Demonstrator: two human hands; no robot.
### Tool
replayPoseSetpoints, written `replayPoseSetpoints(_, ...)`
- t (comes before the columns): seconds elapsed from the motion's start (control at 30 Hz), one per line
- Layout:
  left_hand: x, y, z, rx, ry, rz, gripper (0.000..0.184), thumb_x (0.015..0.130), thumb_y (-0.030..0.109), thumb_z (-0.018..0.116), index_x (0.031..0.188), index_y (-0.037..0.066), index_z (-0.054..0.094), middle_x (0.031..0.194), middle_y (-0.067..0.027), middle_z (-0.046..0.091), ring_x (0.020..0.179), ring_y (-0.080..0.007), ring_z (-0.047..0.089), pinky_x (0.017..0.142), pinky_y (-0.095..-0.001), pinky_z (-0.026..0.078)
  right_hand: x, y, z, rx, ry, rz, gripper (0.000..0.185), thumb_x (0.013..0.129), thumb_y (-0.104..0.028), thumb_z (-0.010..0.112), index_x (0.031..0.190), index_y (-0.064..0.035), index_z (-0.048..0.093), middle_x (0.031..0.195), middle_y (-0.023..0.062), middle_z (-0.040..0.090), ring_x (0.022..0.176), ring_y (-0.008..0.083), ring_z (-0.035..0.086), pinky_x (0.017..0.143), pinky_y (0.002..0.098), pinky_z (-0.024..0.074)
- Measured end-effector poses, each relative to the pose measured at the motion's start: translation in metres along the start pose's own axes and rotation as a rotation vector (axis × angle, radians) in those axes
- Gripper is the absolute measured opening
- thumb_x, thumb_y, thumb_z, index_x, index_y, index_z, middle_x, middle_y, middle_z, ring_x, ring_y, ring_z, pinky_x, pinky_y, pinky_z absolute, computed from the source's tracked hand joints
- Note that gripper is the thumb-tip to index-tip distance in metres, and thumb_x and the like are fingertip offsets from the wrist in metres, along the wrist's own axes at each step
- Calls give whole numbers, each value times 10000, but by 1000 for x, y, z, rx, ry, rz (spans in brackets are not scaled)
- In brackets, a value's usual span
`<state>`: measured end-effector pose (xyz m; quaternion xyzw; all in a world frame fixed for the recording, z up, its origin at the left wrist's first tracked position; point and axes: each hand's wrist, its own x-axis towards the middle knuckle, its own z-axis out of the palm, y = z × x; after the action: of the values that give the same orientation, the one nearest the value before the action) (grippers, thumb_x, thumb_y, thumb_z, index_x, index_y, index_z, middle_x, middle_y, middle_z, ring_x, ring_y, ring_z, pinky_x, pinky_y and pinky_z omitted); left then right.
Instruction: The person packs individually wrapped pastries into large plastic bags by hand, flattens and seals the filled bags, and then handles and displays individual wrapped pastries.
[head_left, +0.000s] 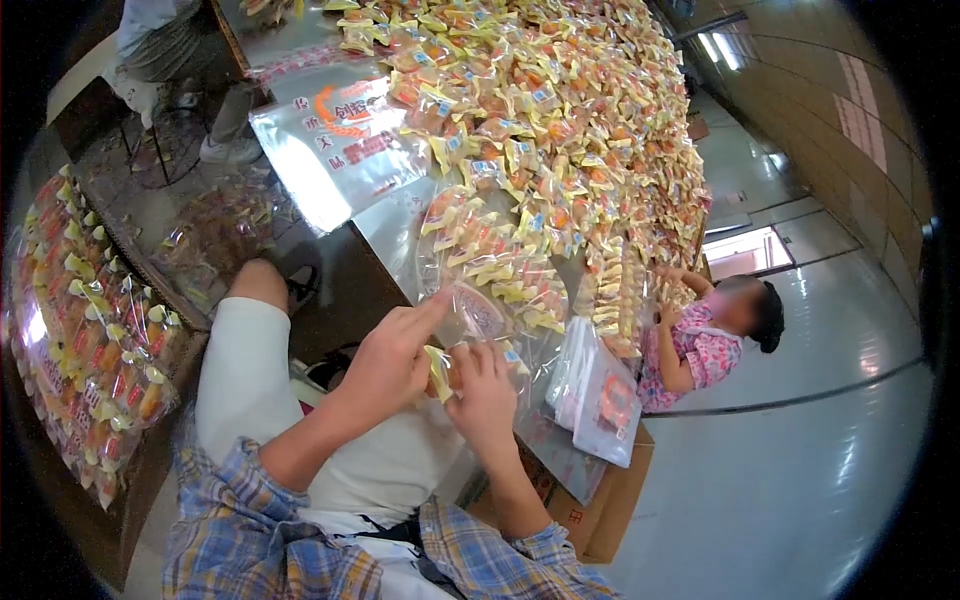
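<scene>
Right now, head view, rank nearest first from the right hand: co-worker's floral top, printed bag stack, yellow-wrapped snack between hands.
1. Yellow-wrapped snack: just left.
2. Printed bag stack: to the right.
3. Co-worker's floral top: farther right.

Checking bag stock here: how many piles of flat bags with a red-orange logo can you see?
2. One pile lies at upper left, beyond the left hand; the other pile lies to the right of the right hand. More may be hidden.

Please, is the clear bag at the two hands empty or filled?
Not empty: rows of wrapped packets show through the clear bag. Whether completely full, I cannot tell.
</scene>
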<state>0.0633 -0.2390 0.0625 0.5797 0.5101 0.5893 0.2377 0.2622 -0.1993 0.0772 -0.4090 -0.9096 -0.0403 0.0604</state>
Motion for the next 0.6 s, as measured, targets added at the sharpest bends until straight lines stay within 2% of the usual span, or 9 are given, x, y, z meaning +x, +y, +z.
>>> replayPoseSetpoints(0.17, -1, 6, -4, 20, -77, -136, 746, 797, -29, 646, 1499, 45, 405, 1284, -230, 594, 1133, -389, 594, 945, -438, 504, -3, -6, 4, -4, 20, 3, 626, 674, -97, 720, 1283, -140, 580, 1251, 124, 574, 1273, 420, 517, 957, 470, 525)
replayPoseSetpoints(0.27, -2, 11, -7, 133, -126, -195, 799, 792, 20, 677, 1513, 30, 333, 1333, -263, 535, 1176, -417, 574, 983, -445, 496, 0, -5, 7, 20, 72, -2, 598, 686, -126, 734, 1267, -122, 592, 1229, 119, 591, 1244, 420, 539, 972, 468, 517)
replayPoseSetpoints(0.4, -10, -8, -1, 130, -255, -135, 821, 791, 40, 686, 1501, -13, 276, 1398, -299, 460, 1205, -465, 550, 1004, -461, 493, 1, 5, 11, 75, 55, 2, 600, 701, -173, 760, 1273, -103, 593, 1223, 125, 602, 1239, 426, 541, 966, 471, 518)
replayPoseSetpoints(0.5, -12, -13, -2, 51, -319, -102, 816, 795, 37, 675, 1493, -29, 257, 1408, -307, 445, 1182, -485, 555, 990, -475, 500, 1, 10, 15, 112, 8, -3, 737, 684, -322, 818, 1331, -92, 549, 1279, 162, 566, 1291, 456, 488, 977, 516, 509)
replayPoseSetpoints(0.6, -11, -11, -4, 71, -314, -149, 823, 798, 27, 657, 1502, -20, 233, 1420, -305, 439, 1119, -497, 582, 943, -495, 520, 3, 1, 1, 114, -56, 25, 849, 648, -403, 878, 1358, -100, 525, 1287, 153, 564, 1303, 450, 480, 989, 517, 499)
